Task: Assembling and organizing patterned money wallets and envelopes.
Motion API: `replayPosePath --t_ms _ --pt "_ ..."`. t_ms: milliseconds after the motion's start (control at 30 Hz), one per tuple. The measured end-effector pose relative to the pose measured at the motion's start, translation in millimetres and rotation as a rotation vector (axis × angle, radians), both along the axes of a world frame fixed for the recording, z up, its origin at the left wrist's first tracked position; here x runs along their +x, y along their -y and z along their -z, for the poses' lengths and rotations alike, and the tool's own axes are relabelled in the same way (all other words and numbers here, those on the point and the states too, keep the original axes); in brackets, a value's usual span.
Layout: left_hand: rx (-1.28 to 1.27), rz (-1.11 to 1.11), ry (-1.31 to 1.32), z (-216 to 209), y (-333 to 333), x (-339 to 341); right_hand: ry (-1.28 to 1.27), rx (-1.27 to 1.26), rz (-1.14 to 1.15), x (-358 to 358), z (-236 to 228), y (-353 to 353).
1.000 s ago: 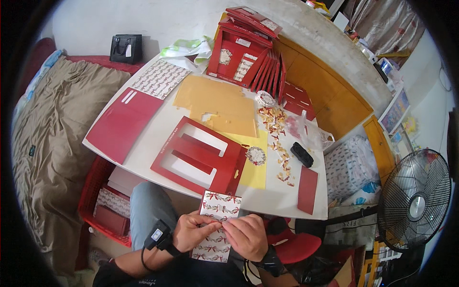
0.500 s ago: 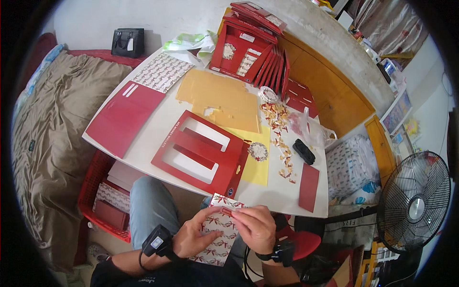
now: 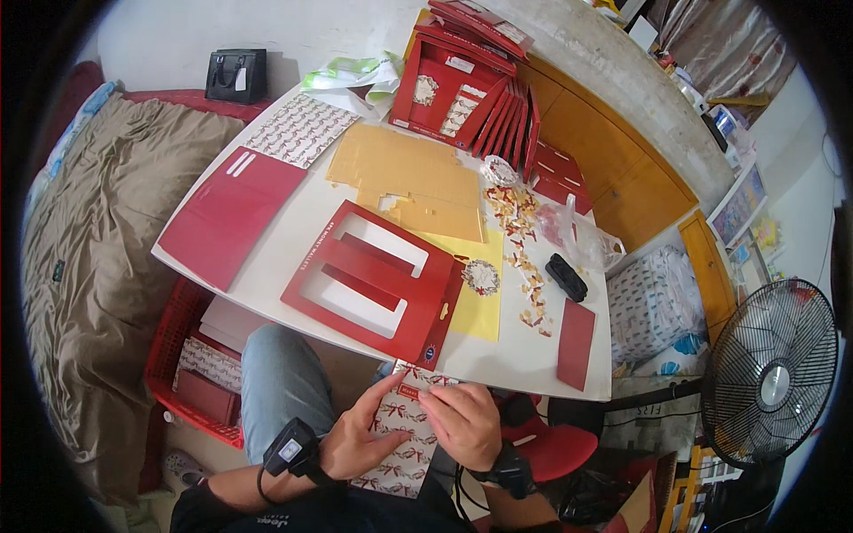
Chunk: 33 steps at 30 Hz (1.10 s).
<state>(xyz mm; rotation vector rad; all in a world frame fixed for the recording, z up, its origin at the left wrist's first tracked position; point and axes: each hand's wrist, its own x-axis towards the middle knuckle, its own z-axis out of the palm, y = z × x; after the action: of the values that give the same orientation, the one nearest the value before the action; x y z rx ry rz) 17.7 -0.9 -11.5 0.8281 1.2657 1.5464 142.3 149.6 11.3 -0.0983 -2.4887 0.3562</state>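
A white card (image 3: pixel 400 455) printed with rows of red bows and garlands lies across my lap, below the table's front edge. Near its upper end is a small red label (image 3: pixel 409 391). My left hand (image 3: pixel 360 435) spreads over the card's left side, the thumb resting on the pattern and the index finger reaching beside the label. From the right, my right hand (image 3: pixel 466 426) comes in with fingers curled together, its tips at the label's right end. Just above is a flat red card holder (image 3: pixel 369 275) with cut-out windows, overhanging the table edge slightly.
The white table (image 3: pixel 480 362) carries a yellow sheet (image 3: pixel 482 311), tan sheets (image 3: pixel 404 173), many small labels (image 3: pixel 511 209), a black pouch-like object (image 3: pixel 566 278) and a red card (image 3: pixel 576 345). Filled red holders (image 3: pixel 444 93) stand behind. A red basket (image 3: pixel 169 360) and a fan (image 3: pixel 769 377) flank me.
The small red label, tilted between the fingertips of both hands before, now lies flatter on the card. My left index finger has straightened away from it. The view has shifted slightly.
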Motion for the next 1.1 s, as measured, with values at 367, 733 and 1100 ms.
replayPosePath --t_ms 367,733,1100 --pt "0.059 -0.042 -0.171 5 10 0 0.094 0.164 -0.040 6 2 3" --pt "0.054 0.006 -0.295 5 19 0 0.117 0.254 0.048 11 -1 20" --pt "0.064 0.239 -0.274 -12 6 -14 0.345 -0.905 -0.013 10 -58 -40"
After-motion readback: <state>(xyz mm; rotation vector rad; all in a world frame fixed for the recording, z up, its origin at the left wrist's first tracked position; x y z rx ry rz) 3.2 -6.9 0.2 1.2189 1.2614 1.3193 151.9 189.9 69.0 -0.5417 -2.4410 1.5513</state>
